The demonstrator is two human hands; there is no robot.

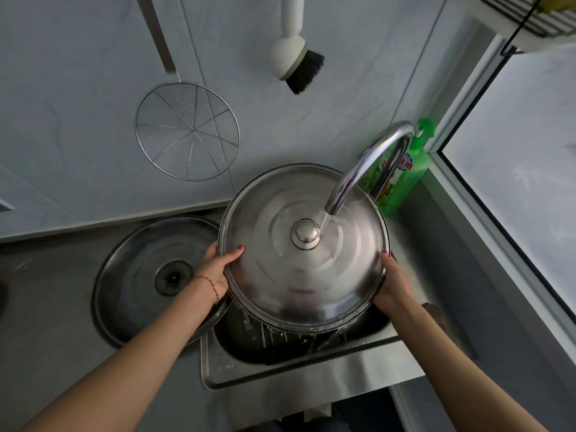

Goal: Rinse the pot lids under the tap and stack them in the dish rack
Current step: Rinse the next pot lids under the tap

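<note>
A large steel pot lid (280, 285) with a round knob hangs over the sink (280, 374), knob side up. My left hand (216, 265) grips its left rim, thumb on top. My right hand (394, 283) grips its right rim. Water runs from the curved tap (363, 169) onto the lid just right of the knob. A second steel lid (131, 275) lies on the counter to the left, its edge partly under my left wrist. No dish rack is clearly in view; some metal bars show in the sink below the lid.
A wire skimmer (187, 132) and a white dish brush (296, 57) hang on the tiled wall behind. A green soap bottle (405, 179) stands behind the tap. A window frame (486, 232) runs along the right.
</note>
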